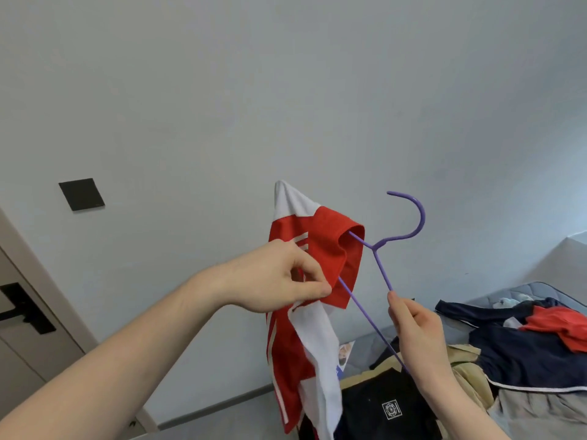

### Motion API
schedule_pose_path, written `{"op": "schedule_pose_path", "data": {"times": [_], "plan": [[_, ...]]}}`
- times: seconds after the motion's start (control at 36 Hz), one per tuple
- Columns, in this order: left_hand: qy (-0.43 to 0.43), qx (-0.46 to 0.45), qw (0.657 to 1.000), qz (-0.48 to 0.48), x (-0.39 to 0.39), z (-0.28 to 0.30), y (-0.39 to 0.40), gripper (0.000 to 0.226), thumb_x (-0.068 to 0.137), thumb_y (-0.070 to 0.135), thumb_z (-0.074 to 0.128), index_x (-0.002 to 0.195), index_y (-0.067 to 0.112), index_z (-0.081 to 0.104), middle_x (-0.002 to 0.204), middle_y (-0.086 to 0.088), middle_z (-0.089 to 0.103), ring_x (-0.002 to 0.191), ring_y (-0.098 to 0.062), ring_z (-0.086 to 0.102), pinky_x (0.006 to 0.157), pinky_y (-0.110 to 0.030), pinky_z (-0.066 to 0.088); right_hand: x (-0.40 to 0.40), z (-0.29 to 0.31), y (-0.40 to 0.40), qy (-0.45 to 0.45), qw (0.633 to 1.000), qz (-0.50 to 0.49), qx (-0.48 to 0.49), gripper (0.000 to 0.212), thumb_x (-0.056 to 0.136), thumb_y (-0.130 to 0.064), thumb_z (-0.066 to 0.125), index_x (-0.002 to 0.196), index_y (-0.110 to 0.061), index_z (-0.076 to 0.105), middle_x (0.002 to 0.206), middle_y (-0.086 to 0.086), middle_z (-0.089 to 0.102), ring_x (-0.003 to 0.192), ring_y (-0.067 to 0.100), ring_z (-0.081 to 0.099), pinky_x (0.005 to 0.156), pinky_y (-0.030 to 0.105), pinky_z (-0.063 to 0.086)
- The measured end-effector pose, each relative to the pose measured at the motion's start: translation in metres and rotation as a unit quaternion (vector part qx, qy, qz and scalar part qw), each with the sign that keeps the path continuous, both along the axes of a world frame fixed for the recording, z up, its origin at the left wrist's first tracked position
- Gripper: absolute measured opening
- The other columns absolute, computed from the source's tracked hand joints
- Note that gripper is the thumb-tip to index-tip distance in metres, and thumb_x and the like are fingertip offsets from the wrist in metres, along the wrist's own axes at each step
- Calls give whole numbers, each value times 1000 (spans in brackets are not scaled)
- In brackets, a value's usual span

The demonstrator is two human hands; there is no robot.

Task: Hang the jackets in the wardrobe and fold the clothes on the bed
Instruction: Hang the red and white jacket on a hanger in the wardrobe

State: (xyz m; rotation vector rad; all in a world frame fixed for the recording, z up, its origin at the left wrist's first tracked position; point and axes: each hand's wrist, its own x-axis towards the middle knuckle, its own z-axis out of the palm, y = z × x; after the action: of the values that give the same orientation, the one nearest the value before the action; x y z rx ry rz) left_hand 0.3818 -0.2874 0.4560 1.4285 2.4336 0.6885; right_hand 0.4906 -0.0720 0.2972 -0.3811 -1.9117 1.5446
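Note:
A purple hanger (pixel 409 217) is held up in front of the wall, hook at the top. One of its arms runs inside the red collar of a red and white jacket (pixel 305 312), which hangs down from it. My left hand (pixel 282 277) pinches the red fabric beside the collar. My right hand (pixel 416 325) grips the hanger's other arm from below. On the bed (pixel 536 289) at the lower right lie more clothes: a navy garment (pixel 521 354), a red piece (pixel 562 325), a tan one (pixel 467 366) and a black one with a white square logo (pixel 378 408).
A pale wall fills most of the view, with a black square switch plate (pixel 81 194) at the left. A door with a black handle (pixel 22 308) stands at the far left. The bed edge lies below my hands.

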Motion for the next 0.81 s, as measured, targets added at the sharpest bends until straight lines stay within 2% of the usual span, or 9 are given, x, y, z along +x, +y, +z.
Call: {"op": "schedule_pose_path", "data": {"times": [0.08,0.17,0.25,0.31,0.39,0.44,0.53,0.67,0.81], "plan": [[-5,89,996,22,-2,2,0,12,87,43,73,95,36,78,89,23,74,81,-4,69,70,-14,49,-1,1,4,19,1000,0,12,56,93,-55,56,53,-19,39,54,-5,29,52,7,29,54,27,27],[124,206,968,68,-15,11,4,23,83,35,72,105,35,75,106,18,72,99,-2,66,85,-14,47,-1,4,6,39,999,15,15,60,93,-52,57,58,-5,43,54,-1,31,52,10,29,55,30,28],[283,133,947,71,-34,18,7,53,83,27,71,135,30,61,144,12,54,134,-5,44,113,-19,26,2,10,4,50,998,29,19,59,91,-53,57,57,-6,45,53,-3,33,51,8,31,51,20,29],[338,61,936,72,-46,20,7,57,85,34,70,141,31,55,145,11,52,139,-12,38,117,-34,21,4,13,2,58,998,34,20,56,90,-54,56,55,-12,47,52,-3,35,50,6,32,51,18,30],[403,43,912,67,-62,24,9,38,90,53,59,119,28,66,113,10,65,118,-17,54,115,-37,23,7,14,4,63,997,39,27,51,90,-54,54,55,-18,50,53,-2,39,52,7,35,54,23,32],[431,31,899,68,-72,30,10,43,91,64,47,98,26,66,95,10,64,99,-16,59,109,-38,30,10,12,7,67,996,40,32,48,91,-52,53,57,-19,54,55,-1,41,54,7,36,56,29,33],[418,43,906,40,-81,30,10,39,93,65,43,78,30,52,78,13,50,78,-14,50,84,-35,38,16,12,14,64,996,57,21,43,92,-50,53,68,-18,68,56,5,41,55,12,36,56,31,33],[394,94,913,45,-89,25,6,35,94,54,48,73,26,45,71,13,43,70,-9,39,73,-34,35,24,19,38,108,994,-7,-9,28,102,-20,53,92,-23,80,88,-3,74,77,7,63,68,16,50],[366,145,916,78,-91,30,-6,35,94,52,48,72,25,45,70,10,45,69,-12,42,72,-37,38,29,2,70,126,964,-183,-149,37,99,8,38,97,-12,70,104,11,64,73,-1,65,65,9,51]]}}
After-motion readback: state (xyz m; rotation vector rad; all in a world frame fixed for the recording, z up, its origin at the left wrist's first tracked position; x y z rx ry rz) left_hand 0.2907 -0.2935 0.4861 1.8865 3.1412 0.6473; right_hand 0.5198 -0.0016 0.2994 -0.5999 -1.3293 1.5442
